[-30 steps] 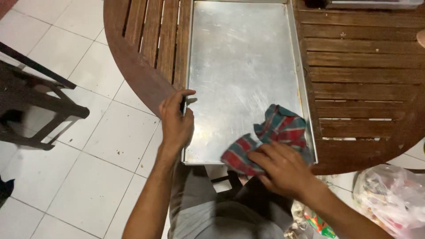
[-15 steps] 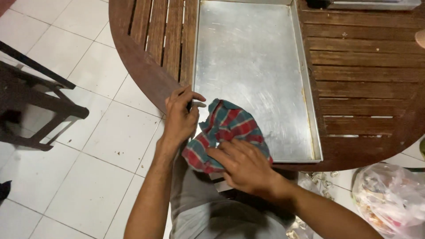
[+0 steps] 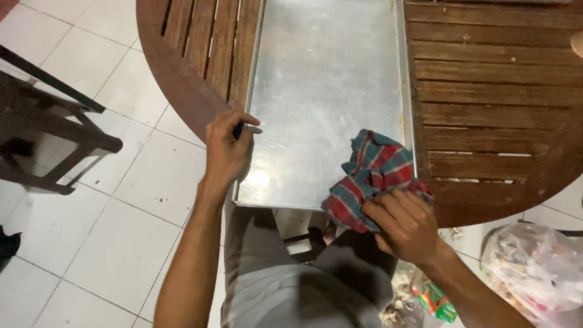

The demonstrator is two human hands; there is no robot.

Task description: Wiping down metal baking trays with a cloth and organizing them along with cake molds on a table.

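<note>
A large rectangular metal tray (image 3: 322,79) lies on a round wooden slatted table (image 3: 486,91), its near end overhanging the table edge. My left hand (image 3: 228,149) grips the tray's left rim near the front corner. My right hand (image 3: 404,225) holds a crumpled red, green and blue checked cloth (image 3: 370,173) pressed on the tray's front right corner.
A dark wooden chair or stool (image 3: 48,133) stands on the white tiled floor at the left. A clear plastic bag of rubbish (image 3: 534,273) lies on the floor at the lower right, with small colourful packaging (image 3: 434,300) beside it. My legs in grey trousers are below the tray.
My right hand swept the cloth from the tray's front right to its front left edge, then back to the front right corner. My left hand stayed on the left rim.
</note>
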